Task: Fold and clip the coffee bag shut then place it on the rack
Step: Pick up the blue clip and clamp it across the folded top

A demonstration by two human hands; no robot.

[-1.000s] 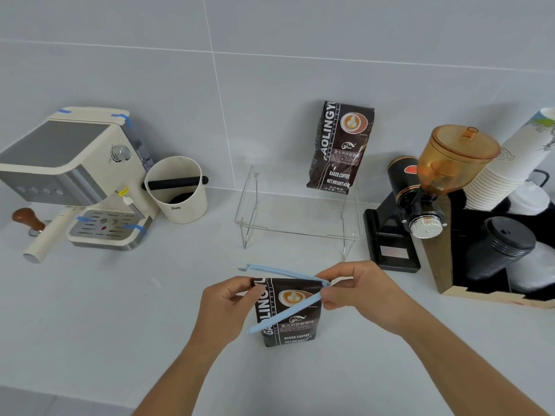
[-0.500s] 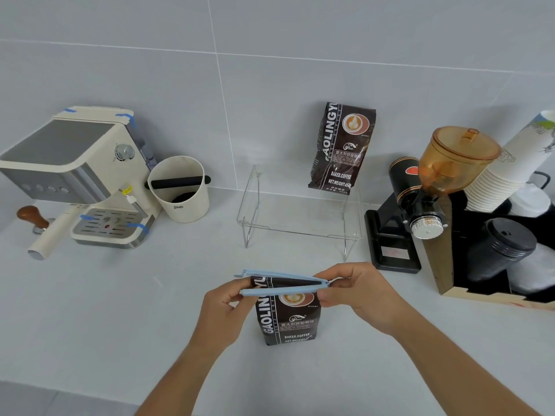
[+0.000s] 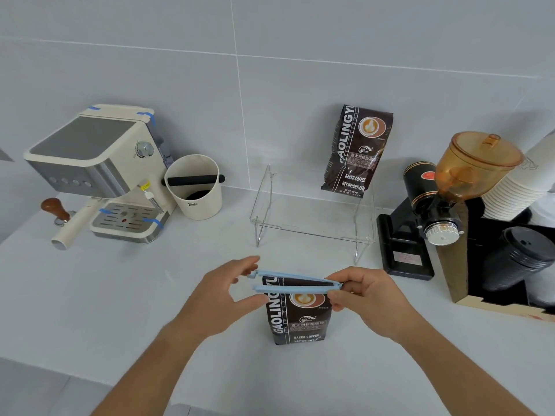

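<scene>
A dark brown coffee bag (image 3: 297, 318) stands upright on the white counter in front of me, its top folded down. A long light-blue clip (image 3: 295, 283) straddles that folded top, its two arms still slightly apart at the left end. My right hand (image 3: 371, 298) pinches the clip's hinge end on the right. My left hand (image 3: 220, 298) brackets the free left end, thumb under the lower arm and fingertips at the upper arm. The clear acrylic rack (image 3: 312, 234) stands behind the bag against the wall.
A second coffee bag (image 3: 357, 151) leans on the rack's back right. To the left are a cream espresso machine (image 3: 99, 172) and a knock box (image 3: 195, 187). To the right are a black grinder (image 3: 432, 211), stacked paper cups (image 3: 516, 187) and black lids (image 3: 522, 259).
The clip's lower arm swung up from a diagonal across the bag to nearly parallel with the upper arm. My left fingers moved to the clip's free end.
</scene>
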